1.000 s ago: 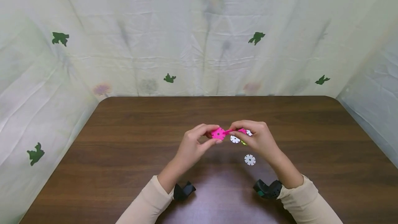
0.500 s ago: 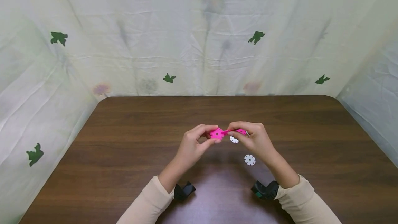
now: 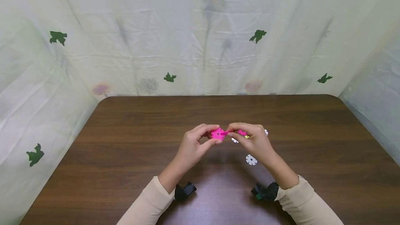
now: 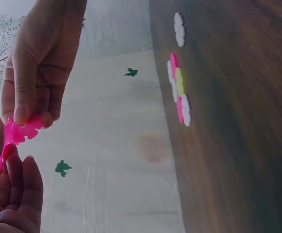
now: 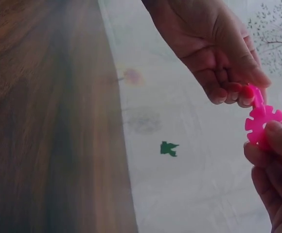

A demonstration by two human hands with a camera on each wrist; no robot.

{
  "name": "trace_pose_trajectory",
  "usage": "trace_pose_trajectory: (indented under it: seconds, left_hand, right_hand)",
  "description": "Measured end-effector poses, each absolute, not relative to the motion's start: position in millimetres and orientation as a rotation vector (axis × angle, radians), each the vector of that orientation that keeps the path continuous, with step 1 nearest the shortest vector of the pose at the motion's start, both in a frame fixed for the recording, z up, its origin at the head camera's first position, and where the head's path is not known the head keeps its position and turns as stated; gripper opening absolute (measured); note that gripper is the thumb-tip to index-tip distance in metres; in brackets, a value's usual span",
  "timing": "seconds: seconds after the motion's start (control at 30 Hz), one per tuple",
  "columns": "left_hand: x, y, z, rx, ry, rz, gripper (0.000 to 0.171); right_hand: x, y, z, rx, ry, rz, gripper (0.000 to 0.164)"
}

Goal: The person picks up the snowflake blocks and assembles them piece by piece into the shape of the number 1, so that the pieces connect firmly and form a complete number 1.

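Two slotted pink disc pieces are joined at right angles and held up above the table. The left hand [image 3: 194,145] pinches one pink disc [image 3: 217,133], which faces the head camera, between thumb and fingers. The right hand [image 3: 254,141] pinches the other disc, seen nearly edge-on in the head view. In the right wrist view this second pink disc [image 5: 260,121] shows its notched face, partly covered by the thumb. Below and behind the right hand lie a pink disc [image 3: 242,132], a yellow-green disc [image 3: 247,136] and white discs [image 3: 235,140], partly hidden.
Nearer the person, a lone white disc [image 3: 251,159] lies flat on the brown wooden table [image 3: 140,155]. Another white disc [image 3: 266,132] shows past the right hand. A pale curtain [image 3: 193,44] with green leaf shapes hangs behind the table. Each wrist wears a black device [image 3: 185,192].
The right hand has shifted slightly left, uncovering a white disc on its right. The left hand keeps nearly the same place. Both hands still hold the pink discs.
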State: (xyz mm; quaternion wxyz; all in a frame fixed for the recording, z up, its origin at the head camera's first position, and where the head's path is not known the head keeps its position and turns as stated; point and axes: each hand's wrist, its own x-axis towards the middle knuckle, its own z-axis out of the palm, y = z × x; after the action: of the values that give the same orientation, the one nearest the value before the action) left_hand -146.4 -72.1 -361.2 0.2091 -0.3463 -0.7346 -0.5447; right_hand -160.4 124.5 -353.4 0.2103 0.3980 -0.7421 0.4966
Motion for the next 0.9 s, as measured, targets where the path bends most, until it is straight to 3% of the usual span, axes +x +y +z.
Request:
trace_pose_trajectory:
  seconds: [0.37,0.9]
  left_hand:
    - [-144.3,-72.9,-352.1,-0.963,-2.063,-1.479,0.04]
    - [-142.7,-69.7,-350.0,-1.08,-2.06,-0.958,0.049]
  right_hand:
    - [-157.8,130.2,-343.2,1.082,-2.058,1.458,0.028]
    - [-150.8,126.9,-343.0,0.926,-2.206,1.878,0.021]
